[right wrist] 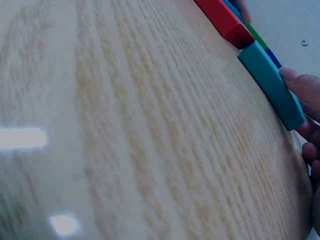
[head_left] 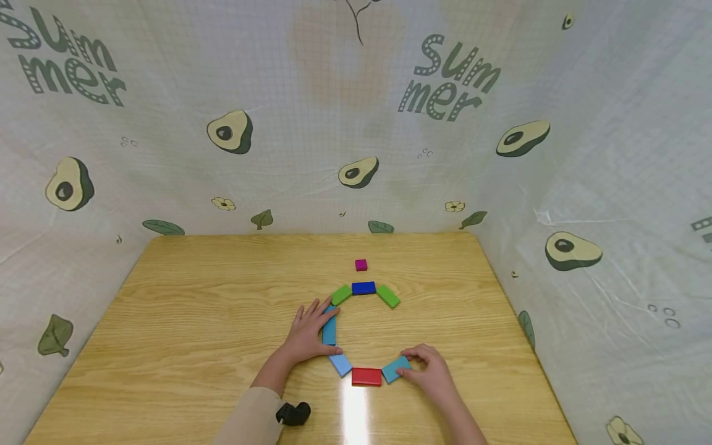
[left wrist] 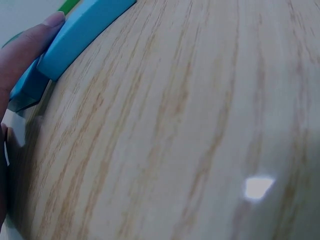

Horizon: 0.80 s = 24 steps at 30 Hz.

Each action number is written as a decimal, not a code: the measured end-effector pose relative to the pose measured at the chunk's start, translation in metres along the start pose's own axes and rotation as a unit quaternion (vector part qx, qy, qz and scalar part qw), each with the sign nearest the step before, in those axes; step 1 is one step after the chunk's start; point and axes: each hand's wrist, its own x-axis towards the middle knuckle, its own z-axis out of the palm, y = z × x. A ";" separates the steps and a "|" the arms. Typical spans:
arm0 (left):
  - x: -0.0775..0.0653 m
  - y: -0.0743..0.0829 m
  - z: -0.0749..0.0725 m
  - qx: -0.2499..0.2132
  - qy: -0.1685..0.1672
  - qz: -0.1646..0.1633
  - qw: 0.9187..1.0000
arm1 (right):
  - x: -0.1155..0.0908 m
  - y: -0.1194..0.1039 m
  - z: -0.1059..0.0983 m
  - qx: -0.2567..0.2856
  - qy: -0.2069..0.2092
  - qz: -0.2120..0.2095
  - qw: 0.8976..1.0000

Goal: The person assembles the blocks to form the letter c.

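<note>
Several coloured blocks lie in a ring with a gap on its right side. My right hand (head_left: 436,376) pinches a teal-blue block (head_left: 393,371) at the lower right; its left end meets the red block (head_left: 366,377). In the right wrist view the thumb presses that teal-blue block (right wrist: 272,85). My left hand (head_left: 307,334) lies spread over the left side of the ring. Its fingers reach over the long blue block (head_left: 329,330), and its thumb touches the light blue block (head_left: 341,365). Part of the long block is hidden under the fingers.
At the top of the ring sit a dark blue block (head_left: 364,288), a left green block (head_left: 342,295) and a right green block (head_left: 388,296). Beyond them lies a small magenta block (head_left: 361,265). A printed curtain (head_left: 300,123) hangs around the wooden table (head_left: 194,309).
</note>
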 end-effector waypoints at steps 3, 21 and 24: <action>0.000 0.000 0.000 0.001 0.000 0.000 1.000 | 0.000 0.000 0.000 0.003 0.000 0.001 1.000; 0.000 0.002 -0.001 0.005 -0.002 0.001 1.000 | 0.000 -0.001 0.000 0.000 0.001 -0.002 1.000; 0.000 0.002 -0.001 0.000 0.001 0.002 1.000 | 0.000 0.000 0.001 -0.002 0.002 -0.005 1.000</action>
